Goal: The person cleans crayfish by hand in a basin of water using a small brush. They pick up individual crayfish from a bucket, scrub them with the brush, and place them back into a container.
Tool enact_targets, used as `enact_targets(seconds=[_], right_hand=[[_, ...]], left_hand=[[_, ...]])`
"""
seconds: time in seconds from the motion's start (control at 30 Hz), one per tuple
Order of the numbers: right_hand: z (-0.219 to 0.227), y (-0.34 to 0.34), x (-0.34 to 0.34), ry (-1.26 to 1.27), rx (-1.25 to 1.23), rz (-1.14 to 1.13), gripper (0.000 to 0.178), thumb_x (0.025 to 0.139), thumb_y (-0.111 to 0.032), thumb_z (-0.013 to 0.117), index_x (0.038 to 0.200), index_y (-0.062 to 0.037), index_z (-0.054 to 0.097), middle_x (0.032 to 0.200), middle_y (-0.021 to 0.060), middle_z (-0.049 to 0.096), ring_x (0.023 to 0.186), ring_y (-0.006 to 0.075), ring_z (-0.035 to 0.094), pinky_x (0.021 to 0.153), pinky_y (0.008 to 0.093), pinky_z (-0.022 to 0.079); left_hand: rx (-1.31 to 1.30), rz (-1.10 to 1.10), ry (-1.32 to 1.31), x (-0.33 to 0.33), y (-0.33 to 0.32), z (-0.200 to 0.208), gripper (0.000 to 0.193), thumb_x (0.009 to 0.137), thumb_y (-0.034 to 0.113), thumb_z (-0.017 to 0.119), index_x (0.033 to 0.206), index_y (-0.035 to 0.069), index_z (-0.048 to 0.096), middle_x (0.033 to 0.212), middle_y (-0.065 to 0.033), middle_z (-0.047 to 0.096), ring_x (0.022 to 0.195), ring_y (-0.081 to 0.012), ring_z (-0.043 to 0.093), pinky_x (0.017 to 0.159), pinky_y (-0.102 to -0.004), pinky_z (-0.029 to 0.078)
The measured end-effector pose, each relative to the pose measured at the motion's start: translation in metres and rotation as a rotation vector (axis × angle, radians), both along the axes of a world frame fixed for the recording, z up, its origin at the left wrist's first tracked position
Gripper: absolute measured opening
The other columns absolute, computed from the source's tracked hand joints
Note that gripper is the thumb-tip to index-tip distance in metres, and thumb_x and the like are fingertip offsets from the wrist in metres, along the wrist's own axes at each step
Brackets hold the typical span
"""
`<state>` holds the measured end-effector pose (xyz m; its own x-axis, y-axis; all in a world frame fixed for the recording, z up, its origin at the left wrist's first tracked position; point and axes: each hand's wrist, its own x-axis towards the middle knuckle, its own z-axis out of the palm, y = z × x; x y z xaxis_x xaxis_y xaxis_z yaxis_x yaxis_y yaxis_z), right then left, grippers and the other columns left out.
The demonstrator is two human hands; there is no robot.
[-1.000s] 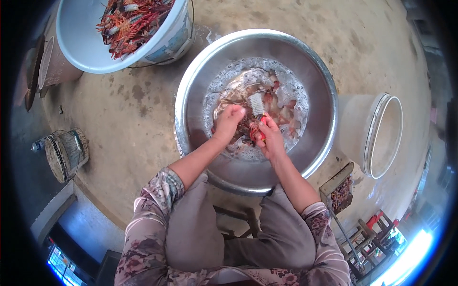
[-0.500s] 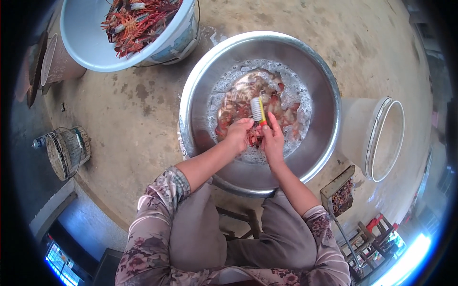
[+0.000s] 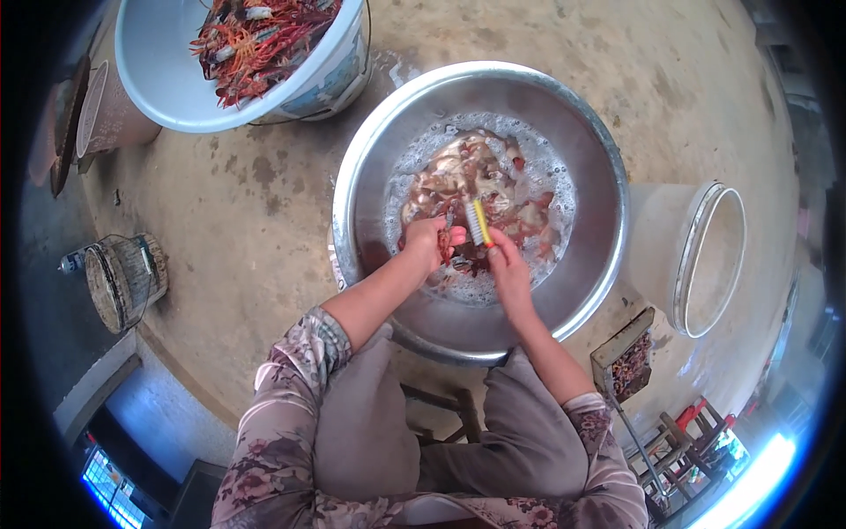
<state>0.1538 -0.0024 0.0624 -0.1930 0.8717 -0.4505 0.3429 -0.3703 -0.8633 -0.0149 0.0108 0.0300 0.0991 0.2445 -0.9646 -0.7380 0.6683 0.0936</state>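
Observation:
A wide metal basin [image 3: 370, 264] sits in front of me with foamy water, and reddish crayfish [image 3: 458, 172] lie under the surface. Over its near half, my left hand [image 3: 428, 242] is closed around a dark red crayfish [image 3: 446, 245]. My right hand [image 3: 508, 264] grips a brush [image 3: 478, 222] with a yellow back and white bristles. The bristles face left toward the crayfish, with a small gap between them. The palm side of my right hand is partly hidden.
A light blue tub [image 3: 159, 106] heaped with red crayfish [image 3: 264, 44] stands at the far left. A white bucket [image 3: 656, 238] lies right of the basin, beside a long-handled dustpan [image 3: 627, 361] holding debris. At left is a stained bucket [image 3: 132, 273].
My hands have moved apart. The left one has shifted left and turned with the crayfish; the brush has come away to the right and slightly lower.

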Motion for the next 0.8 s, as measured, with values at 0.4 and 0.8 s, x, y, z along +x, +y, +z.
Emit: enact_targets(seconds=[0.4, 0.8], right_hand=[[0.021, -0.013, -0.028, -0.395, 0.296, 0.393, 0.037, 0.085, -0.019, 0.042, 0.122, -0.0149, 0.043, 0.073, 0.0208, 0.055, 0.066, 0.0366, 0.056, 0.058, 0.0447, 0.044], [-0.006, 0.029, -0.016, -0.660, 0.221, 0.412, 0.035, 0.083, -0.016, 0.045, 0.118, -0.0142, 0.047, 0.078, 0.0192, 0.057, 0.073, 0.0354, 0.056, 0.065, 0.0455, 0.044]], left_hand=[[0.301, -0.186, 0.284, 0.009, -0.006, 0.007, 0.022, 0.080, -0.001, 0.037, 0.087, 0.001, 0.058, 0.071, -0.0092, 0.059, 0.056, -0.0130, 0.055, 0.045, -0.0223, 0.042], [0.363, -0.430, 0.041, 0.013, -0.007, 0.030, 0.025, 0.082, -0.003, 0.036, 0.100, -0.006, 0.053, 0.082, -0.0147, 0.060, 0.062, -0.0204, 0.060, 0.057, -0.0286, 0.049]])
